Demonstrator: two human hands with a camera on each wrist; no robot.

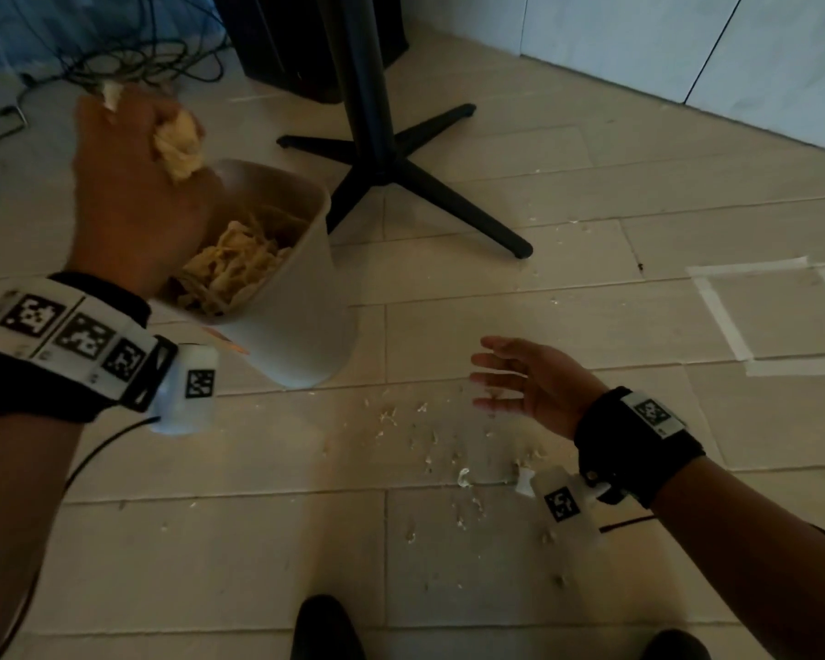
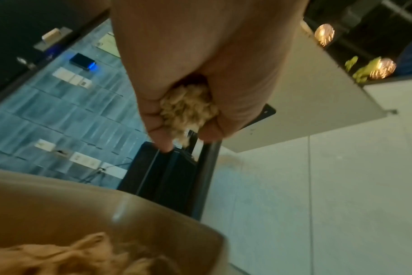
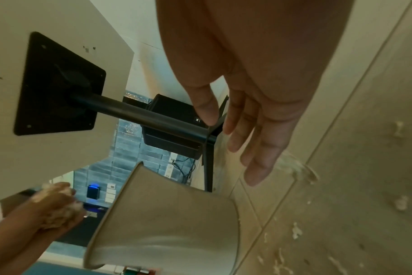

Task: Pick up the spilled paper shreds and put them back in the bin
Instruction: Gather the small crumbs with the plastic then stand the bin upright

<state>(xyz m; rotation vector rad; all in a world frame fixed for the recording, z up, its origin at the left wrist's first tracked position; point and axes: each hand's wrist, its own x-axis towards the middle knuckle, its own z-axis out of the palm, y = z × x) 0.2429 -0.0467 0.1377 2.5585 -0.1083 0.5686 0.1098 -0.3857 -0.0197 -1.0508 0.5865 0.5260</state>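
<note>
The bin [image 1: 277, 297] stands on the floor [image 1: 239, 540], tilted a little, with a heap of shreds [image 1: 239, 264] already inside it. Above its far rim, the left hand [image 1: 134, 183] is closed in a fist around a wad [image 1: 179, 140] of paper, which bulges out between the thumb and the curled fingers [image 2: 157, 128]; the left wrist view shows the wad [image 2: 188, 108] packed into the palm over the bin's opening [image 2: 153, 219]. The right hand [image 1: 529, 381] hovers low over the floor to the right of the bin, apart from it, fingers straight and spread, holding nothing; the right wrist view shows the same loose, open fingers [image 3: 256, 167]. Small scraps [image 1: 429, 445] lie scattered on the floor in front of the bin and beneath the right hand, with a few more nearer the person's feet. Behind the bin rises a black pedestal [image 1: 367, 111] with four feet, and a square of tape [image 1: 772, 316] marks the floor far to the bin's right.
</note>
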